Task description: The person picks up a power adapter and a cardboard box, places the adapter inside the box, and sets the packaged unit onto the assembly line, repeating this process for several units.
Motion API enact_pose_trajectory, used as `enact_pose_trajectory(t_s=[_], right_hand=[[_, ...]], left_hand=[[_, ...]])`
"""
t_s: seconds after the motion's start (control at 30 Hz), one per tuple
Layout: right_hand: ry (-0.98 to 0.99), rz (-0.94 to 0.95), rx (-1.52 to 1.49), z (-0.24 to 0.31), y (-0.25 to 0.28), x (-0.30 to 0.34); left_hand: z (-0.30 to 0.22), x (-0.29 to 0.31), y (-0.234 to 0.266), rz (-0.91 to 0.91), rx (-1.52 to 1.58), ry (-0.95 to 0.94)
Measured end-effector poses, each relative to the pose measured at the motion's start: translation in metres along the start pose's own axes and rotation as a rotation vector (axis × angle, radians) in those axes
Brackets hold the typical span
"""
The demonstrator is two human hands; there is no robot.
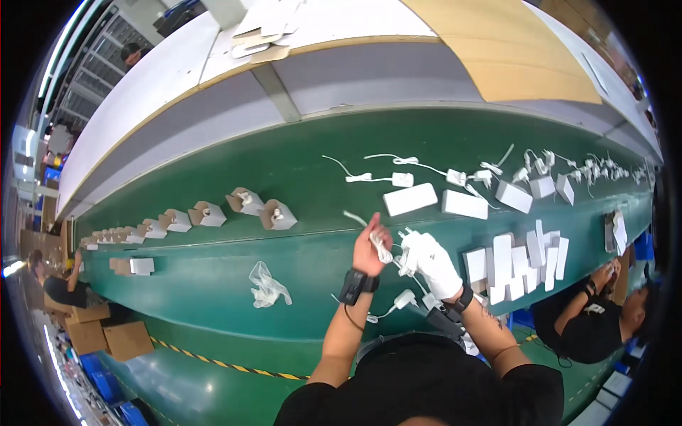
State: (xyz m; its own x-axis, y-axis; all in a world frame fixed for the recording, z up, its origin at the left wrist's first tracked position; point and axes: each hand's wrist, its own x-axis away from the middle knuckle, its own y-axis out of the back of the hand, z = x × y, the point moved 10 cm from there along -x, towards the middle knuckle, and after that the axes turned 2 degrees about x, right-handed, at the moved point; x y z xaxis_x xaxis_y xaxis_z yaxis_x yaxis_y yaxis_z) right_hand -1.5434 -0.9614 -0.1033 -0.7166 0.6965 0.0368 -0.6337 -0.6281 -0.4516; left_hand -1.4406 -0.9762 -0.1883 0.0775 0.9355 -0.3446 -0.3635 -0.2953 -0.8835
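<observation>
Bare left hand (369,253) closed round white coiled cable (382,250); white-gloved right hand (433,266) grips white plastic plug adapter (407,262), both above smooth green work surface (199,280). Advise: even loops, slack near adapter.

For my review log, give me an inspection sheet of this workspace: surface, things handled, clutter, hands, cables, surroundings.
Surface: long green bench; open boxes in a row on the left, white boxes toward the right.
Things handled: coiled white cable, white adapter.
Clutter: crumpled clear plastic bag, left of the hands.
Hands: left hand, ungloved, holds the cable; right hand, white-gloved, holds the adapter.
Cables: corded adapters along the far side, jumbled farther right.
Surroundings: a co-worker at right, another at far left; cardboard boxes at lower left.
</observation>
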Motion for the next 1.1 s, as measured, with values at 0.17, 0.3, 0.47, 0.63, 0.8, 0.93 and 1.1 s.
enact_pose_trajectory(t_s=[0.17, 0.3, 0.47, 0.63, 0.8, 0.93, 1.1], right_hand=[[0.357, -0.175, 0.648, 0.043, 0.031, 0.032], [-0.020, -0.179, 0.272, 0.009, 0.054, 0.016], [0.043, -0.230, 0.365, 0.002, 0.086, 0.011], [-0.049, -0.310, -0.041, -0.006, 0.149, 0.024], [-0.123, -0.420, -0.061, 0.025, 0.167, 0.075], [-0.038, -0.395, -0.024, 0.070, 0.140, 0.089], [-0.075, -0.384, -0.018, 0.075, 0.128, 0.101]], left_hand=[[0.058, -0.050, -0.026, 0.197, -0.182, 0.115], [0.064, -0.067, -0.024, -0.540, -1.161, -0.151], [0.075, -0.089, -0.009, -0.387, -1.376, 0.110], [0.026, -0.104, 0.042, -0.424, -2.432, 0.344], [-0.008, -0.103, 0.078, -0.375, -3.262, 0.572], [-0.052, -0.071, 0.080, -0.416, -2.211, 0.268], [0.046, -0.064, 0.033, -0.330, -1.735, 0.516]])
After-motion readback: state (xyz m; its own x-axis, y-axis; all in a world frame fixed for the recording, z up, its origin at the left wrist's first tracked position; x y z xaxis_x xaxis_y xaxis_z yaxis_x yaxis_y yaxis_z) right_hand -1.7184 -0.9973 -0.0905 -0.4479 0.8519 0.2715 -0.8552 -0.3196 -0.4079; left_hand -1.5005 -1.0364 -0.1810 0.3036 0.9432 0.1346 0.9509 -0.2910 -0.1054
